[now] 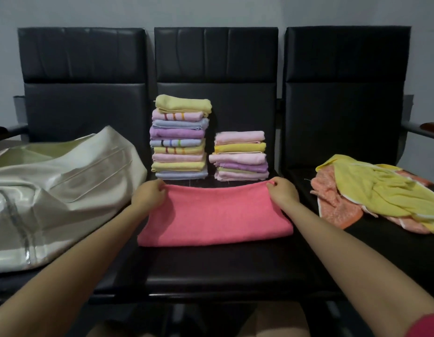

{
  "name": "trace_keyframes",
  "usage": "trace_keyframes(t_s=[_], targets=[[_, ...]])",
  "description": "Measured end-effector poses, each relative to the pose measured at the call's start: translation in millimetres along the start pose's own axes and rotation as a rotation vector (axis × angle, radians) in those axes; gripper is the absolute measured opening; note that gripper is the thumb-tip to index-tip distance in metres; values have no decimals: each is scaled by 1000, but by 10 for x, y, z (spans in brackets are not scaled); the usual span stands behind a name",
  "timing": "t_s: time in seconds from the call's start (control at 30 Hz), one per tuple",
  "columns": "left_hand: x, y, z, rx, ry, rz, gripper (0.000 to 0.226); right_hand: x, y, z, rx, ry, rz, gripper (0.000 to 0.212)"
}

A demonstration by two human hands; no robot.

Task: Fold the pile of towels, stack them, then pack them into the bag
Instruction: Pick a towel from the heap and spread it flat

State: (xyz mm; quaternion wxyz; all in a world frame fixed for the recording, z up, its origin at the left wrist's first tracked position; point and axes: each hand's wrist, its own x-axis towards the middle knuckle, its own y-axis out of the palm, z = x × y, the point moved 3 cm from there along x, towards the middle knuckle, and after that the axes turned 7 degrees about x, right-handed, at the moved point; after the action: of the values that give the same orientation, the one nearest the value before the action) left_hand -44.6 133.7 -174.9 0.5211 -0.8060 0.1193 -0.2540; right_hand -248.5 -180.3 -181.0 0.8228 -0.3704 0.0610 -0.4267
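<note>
The pink towel [214, 215] lies across the front of the middle seat [211, 271], already doubled once, and you hold its far edge at both corners: your left hand [150, 193] pinches the left corner, your right hand [282, 193] pinches the right one. That far edge sags a little between your hands, so if you bring it over unevenly the fold will likely come out skewed and the layers may slide apart.

Just behind your knuckles stand the tall stack [180, 137] and the short stack [239, 155] of folded towels. The tall one looks slightly uneven, and a lifted hand or the swinging towel edge could brush its base and topple it.

To your right, the unfolded towels [378, 193] lie heaped near the seat's front edge and could slip off. The bag [58, 190] slumps on your left, its mouth collapsed; packing will need it opened.
</note>
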Motion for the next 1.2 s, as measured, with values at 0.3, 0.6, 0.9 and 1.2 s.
trace_keyframes(t_s=[0.3, 0.6, 0.9, 1.2], targets=[[26, 473, 357, -149, -154, -141, 17, 197, 390, -249, -306, 97, 18, 36], [17, 432, 108, 296, 105, -196, 31, 108, 264, -300, -246, 133, 53, 63], [-642, 666, -1255, 79, 362, 119, 59, -410, 25, -245, -119, 136, 194, 47], [-753, 804, -1253, -141, 297, 176, 56, -713, -84, 22, 605, 259, 95, 21]])
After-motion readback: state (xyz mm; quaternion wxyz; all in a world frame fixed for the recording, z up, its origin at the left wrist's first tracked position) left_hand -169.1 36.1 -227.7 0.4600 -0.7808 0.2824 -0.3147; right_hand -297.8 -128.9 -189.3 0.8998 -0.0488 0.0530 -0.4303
